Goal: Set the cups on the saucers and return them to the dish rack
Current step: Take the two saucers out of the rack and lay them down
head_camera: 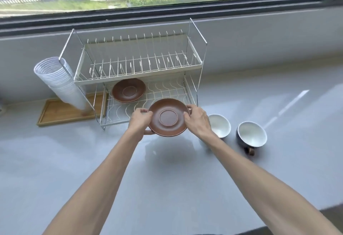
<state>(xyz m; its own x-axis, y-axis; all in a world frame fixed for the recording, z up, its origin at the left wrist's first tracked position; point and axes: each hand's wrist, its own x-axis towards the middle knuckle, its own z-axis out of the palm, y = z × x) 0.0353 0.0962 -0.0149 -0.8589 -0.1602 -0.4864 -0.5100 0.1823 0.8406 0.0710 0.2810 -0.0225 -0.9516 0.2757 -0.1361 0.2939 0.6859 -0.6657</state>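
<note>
Both hands at frame centre, clamped on one brown saucer (168, 117) — left hand (139, 121) grips left rim, right hand (197, 120) grips right rim. Saucer held above grey counter (167, 179), just in front of rack (137, 73). Second saucer (128, 90) lies on rack's lower tier, left side. Two cups — near cup (220, 125) just right of right hand, far cup (251, 134) beside it, upright on counter. White stacked cups (59, 80) on wooden tray (61, 112), left of rack.

brown saucers (168, 117), dark cups (251, 134) white inside, white rack (141, 67).
</note>
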